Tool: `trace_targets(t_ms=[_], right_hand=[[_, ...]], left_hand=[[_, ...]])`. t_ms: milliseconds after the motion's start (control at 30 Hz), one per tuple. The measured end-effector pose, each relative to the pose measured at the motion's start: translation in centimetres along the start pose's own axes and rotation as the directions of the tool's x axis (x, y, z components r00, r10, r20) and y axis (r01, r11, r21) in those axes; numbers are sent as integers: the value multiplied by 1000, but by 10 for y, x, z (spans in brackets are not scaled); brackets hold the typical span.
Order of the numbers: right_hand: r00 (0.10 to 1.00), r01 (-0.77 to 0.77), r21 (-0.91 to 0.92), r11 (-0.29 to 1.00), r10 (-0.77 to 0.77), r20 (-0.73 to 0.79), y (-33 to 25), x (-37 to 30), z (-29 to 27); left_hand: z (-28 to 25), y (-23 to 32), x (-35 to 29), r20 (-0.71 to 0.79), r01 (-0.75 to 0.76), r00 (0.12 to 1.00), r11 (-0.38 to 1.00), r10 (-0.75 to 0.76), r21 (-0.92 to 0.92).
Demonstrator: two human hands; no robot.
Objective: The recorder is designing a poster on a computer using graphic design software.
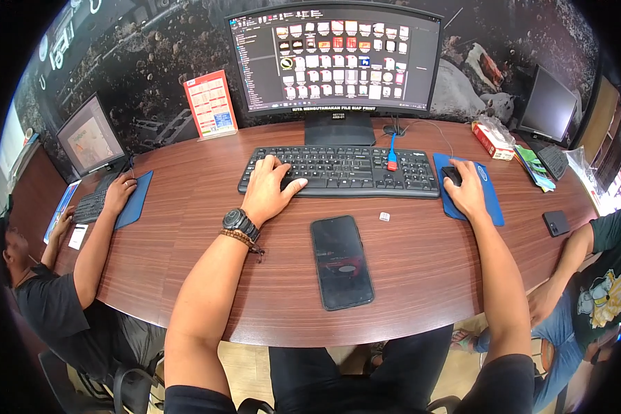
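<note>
Head view: two hands at a desk computer.
Left hand (269,190) lies flat, fingers spread, on the black keyboard (339,170), which runs left to right; right hand (468,190) cups the black mouse (451,174) on its blue pad (490,200).

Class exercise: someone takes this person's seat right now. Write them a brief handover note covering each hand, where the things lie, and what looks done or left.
Left hand: resting open on the left keys of the black computer keyboard.
Right hand: cupped over the black mouse on the blue mouse pad.
Curved black monitor: on, showing a file window full of thumbnails.
Black smartphone: flat on the brown wooden desk, untouched, between the forearms.
Done: file window is open.
Left: cannot tell from the screen; no file looks opened yet.
</note>
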State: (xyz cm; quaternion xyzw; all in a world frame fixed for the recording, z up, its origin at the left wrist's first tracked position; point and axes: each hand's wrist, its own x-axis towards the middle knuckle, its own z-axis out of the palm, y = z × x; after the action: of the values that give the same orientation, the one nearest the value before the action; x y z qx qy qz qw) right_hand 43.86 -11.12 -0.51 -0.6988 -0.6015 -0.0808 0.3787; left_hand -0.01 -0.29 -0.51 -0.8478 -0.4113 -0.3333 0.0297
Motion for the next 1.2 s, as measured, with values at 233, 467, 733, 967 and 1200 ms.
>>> trace_targets(t_ms=[233, 467, 733, 967, 1200], right_hand=[[999, -22, -24, 999, 22, 25, 7, 1, 2], [1000, 12, -19, 1000, -12, -5, 13, 2, 5], [999, 49, 30, 998, -49, 6, 3, 0, 0], [999, 39, 44, 998, -39, 11, 4, 0, 0], [1000, 18, 34, 999, -19, 15, 1, 0, 0]], left_hand=[[0, 1, 0, -3, -1, 1000, 1000, 0, -1], [1, 1, 0, -13, -13, 1000, 1000, 13, -3], [0, 1, 0, -5, -5, 1000, 1000, 5, -6], [1, 0, 0, -7, -8, 1000, 1000, 8, -8], [1, 0, 0, -15, -13, 1000, 1000, 13, -6]])
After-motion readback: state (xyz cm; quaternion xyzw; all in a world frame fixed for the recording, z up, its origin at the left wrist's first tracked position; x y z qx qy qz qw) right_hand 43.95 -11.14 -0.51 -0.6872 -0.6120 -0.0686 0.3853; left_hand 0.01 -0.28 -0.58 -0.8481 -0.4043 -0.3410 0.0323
